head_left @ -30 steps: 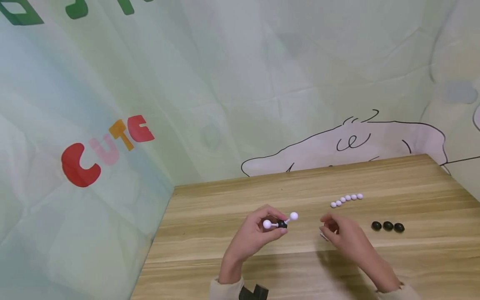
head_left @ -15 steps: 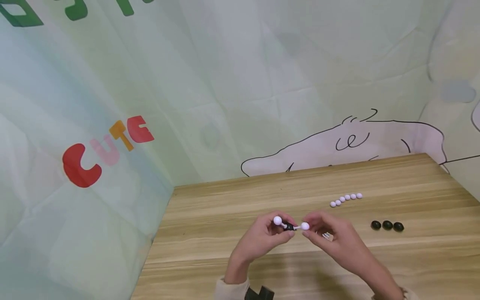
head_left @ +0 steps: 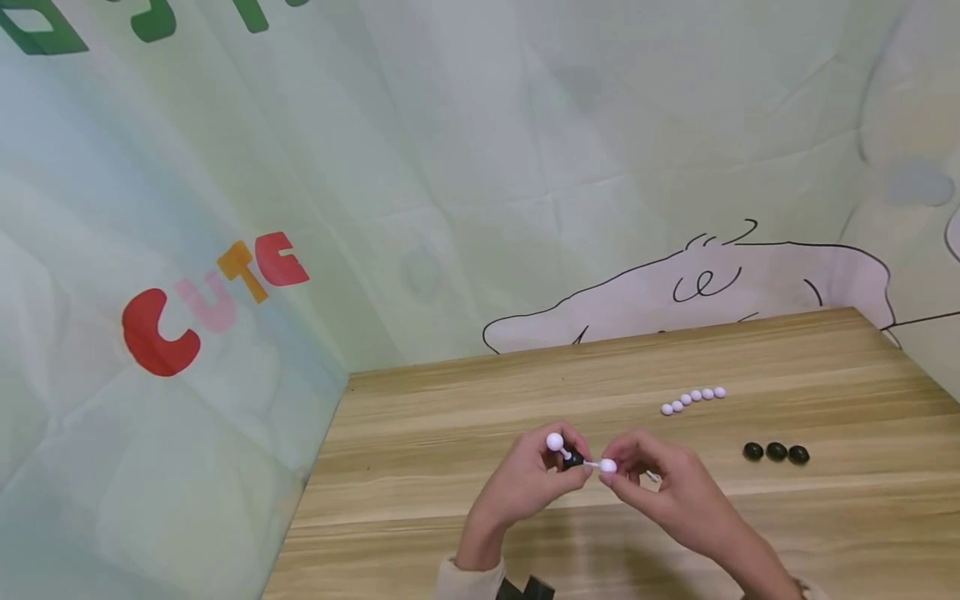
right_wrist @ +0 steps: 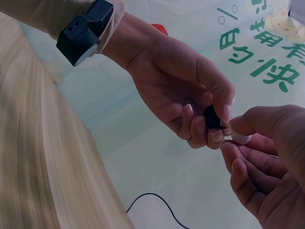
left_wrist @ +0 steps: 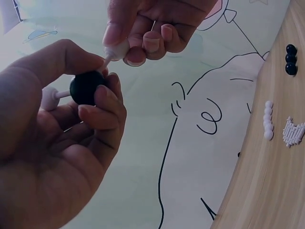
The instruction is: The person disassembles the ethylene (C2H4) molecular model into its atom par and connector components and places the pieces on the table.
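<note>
My left hand (head_left: 521, 475) grips a black ball (left_wrist: 87, 88) of a ball-and-stick molecular model between thumb and fingers. From that ball one short white stick leads to a white ball (head_left: 555, 442) on the left side. A second stick points right to another white ball (head_left: 607, 466), which my right hand (head_left: 667, 483) pinches between thumb and fingertips. In the left wrist view this pinched white ball (left_wrist: 117, 49) is partly covered by the right fingers. Both hands hold the model above the wooden table, their fingertips close together.
On the table (head_left: 420, 417) lie a row of several white balls (head_left: 693, 398) and three black balls (head_left: 776, 452). A pile of short white sticks (left_wrist: 293, 132) is mostly hidden behind the right hand in the head view. A printed cloth backdrop (head_left: 450, 208) stands behind.
My right hand has come left from beside the stick pile to the model and taken hold of a white ball. The left hand has turned the model and shifted slightly right.
</note>
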A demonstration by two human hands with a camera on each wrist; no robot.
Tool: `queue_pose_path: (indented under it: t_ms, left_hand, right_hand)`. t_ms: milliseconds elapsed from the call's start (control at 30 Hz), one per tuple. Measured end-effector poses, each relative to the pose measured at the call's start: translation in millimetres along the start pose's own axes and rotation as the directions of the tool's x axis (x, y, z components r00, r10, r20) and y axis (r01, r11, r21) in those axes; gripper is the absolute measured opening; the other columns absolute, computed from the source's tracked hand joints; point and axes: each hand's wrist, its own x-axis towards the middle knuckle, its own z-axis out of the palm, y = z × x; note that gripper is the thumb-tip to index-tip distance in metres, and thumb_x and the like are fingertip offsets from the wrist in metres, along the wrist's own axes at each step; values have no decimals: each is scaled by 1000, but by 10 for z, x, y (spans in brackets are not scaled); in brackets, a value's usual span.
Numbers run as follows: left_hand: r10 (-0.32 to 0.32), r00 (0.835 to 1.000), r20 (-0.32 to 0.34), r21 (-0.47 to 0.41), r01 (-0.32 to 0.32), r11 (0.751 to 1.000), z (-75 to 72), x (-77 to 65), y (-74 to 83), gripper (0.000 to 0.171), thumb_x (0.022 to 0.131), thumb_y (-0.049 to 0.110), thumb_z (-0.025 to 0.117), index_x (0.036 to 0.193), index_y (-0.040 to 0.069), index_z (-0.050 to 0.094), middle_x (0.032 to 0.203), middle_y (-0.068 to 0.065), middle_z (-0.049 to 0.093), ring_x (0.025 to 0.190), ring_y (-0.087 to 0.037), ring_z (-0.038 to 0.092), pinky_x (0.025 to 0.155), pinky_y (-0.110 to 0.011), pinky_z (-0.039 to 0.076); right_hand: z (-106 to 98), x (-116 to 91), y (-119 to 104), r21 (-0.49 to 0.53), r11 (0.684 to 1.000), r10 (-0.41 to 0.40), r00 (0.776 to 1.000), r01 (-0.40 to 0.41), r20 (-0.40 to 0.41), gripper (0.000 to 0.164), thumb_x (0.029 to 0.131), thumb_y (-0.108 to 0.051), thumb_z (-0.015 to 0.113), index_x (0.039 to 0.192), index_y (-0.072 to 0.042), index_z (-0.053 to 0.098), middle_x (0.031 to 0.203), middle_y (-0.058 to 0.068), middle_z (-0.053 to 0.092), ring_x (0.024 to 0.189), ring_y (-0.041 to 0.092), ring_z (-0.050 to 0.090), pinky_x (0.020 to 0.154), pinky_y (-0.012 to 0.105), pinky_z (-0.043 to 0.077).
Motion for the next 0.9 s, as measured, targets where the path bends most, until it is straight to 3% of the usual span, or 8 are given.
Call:
queue_pose_path:
  t_ms: [267,533,700,900]
  left_hand:
    - [29,999,20,49,-30,998,-16,-1,20,6,83,5,66,89,4,63,81,-13,60,66,-1,48,58,-15,38]
    - [98,994,57,70,-101,992,-37,1,54,6,82,4,65,88,4,64,79,-14,62,67,-1,50,58,-17,42]
    - [98,991,87,72,-105,992,-52,0,34,5,82,4,65,87,5,63,81,-13,63,67,-1,49,58,-18,43]
    - [97,990,101,84,-105,991,-65,0,28,6,82,4,64,87,7,63,80,-11,63,68,-1,49,59,-16,43]
  right_hand:
    - [10,-10,9,-1,995,-95,995,95,-18,23,83,-4,72,91,-22,60,80,-12,61,66,4,54,57,22,47]
    - [-2,-26,-5,31,998,-55,998,55,12,20,85,-5,71,91,-21,59,78,-11,62,64,3,55,54,22,48]
    - [-6,-38,0,54,996,-67,998,66,13,21,84,-1,70,92,-18,60,79,-8,63,64,4,57,54,22,48]
    - [-10,-39,9,22,996,-82,996,81,24,23,84,-3,70,91,-23,59,78,-12,61,63,1,54,55,20,47]
